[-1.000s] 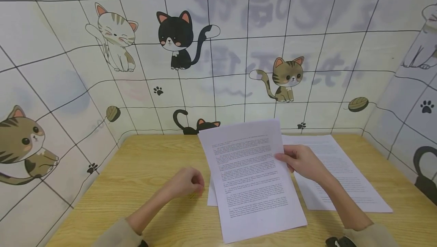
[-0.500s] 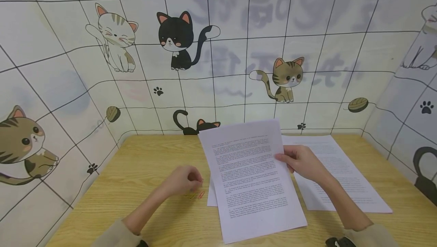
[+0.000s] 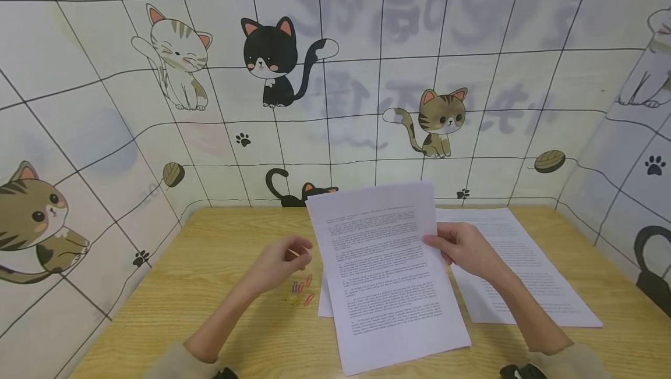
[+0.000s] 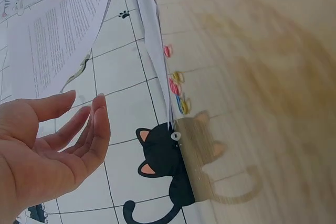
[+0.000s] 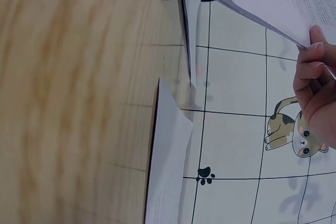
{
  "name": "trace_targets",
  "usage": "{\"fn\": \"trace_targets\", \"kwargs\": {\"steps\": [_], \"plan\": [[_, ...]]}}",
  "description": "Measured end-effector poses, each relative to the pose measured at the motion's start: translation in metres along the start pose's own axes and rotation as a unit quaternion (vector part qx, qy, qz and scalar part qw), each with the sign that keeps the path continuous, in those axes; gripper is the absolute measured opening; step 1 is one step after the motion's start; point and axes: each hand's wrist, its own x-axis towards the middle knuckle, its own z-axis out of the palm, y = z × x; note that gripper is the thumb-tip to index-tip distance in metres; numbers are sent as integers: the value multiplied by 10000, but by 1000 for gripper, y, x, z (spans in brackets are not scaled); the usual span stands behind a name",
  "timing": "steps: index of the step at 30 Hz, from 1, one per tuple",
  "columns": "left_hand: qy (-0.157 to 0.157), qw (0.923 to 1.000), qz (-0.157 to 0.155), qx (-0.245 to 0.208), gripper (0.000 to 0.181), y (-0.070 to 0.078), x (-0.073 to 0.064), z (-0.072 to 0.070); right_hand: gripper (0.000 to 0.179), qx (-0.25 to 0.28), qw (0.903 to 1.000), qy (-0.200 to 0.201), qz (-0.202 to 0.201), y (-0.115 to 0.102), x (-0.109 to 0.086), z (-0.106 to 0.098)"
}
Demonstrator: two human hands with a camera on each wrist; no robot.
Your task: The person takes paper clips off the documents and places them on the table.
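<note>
My right hand (image 3: 463, 248) grips printed sheets of paper (image 3: 388, 280) by their right edge, thumb in front, and holds them tilted up above the table. In the right wrist view the fingers (image 5: 311, 72) pinch the sheets' edge. My left hand (image 3: 280, 262) hovers left of the sheets, above several small coloured paper clips (image 3: 301, 289). In the left wrist view its thumb and fingers are loosely bent and apart, with nothing visible between them. The paper clips (image 4: 175, 85), red, yellow and blue, lie on the table.
Another white paper (image 3: 325, 300) lies on the table, mostly hidden behind the held sheets. Further printed paper (image 3: 529, 274) lies at the right, partly behind my right forearm. A wall (image 3: 356, 152) with cat drawings encloses the wooden table (image 3: 225, 239) at the back and sides.
My left hand has lifted up and away from the paper clips, which it mostly covered before, and its fingers have loosened. The right hand and its sheets have hardly moved.
</note>
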Motion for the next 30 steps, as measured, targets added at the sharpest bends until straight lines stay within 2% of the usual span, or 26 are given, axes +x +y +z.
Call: {"fn": "trace_targets", "kwargs": {"steps": [10,16,20,22,30], "plan": [[515,9956,340,-709,28,16,7,14,20,231,9997,74,-52,-1,0,-2],[382,9892,581,-1287,35,24,12,19,23,441,9987,230,-52,-2,-1,-4],[192,9880,956,-1201,30,26,16,21,24,566,9974,418,-158,-1,0,-5],[151,9882,1039,-1112,24,27,17,22,24,621,9966,504,-181,0,0,-5],[194,9917,925,-867,12,29,18,26,27,857,9936,734,-78,-1,0,-6]]}}
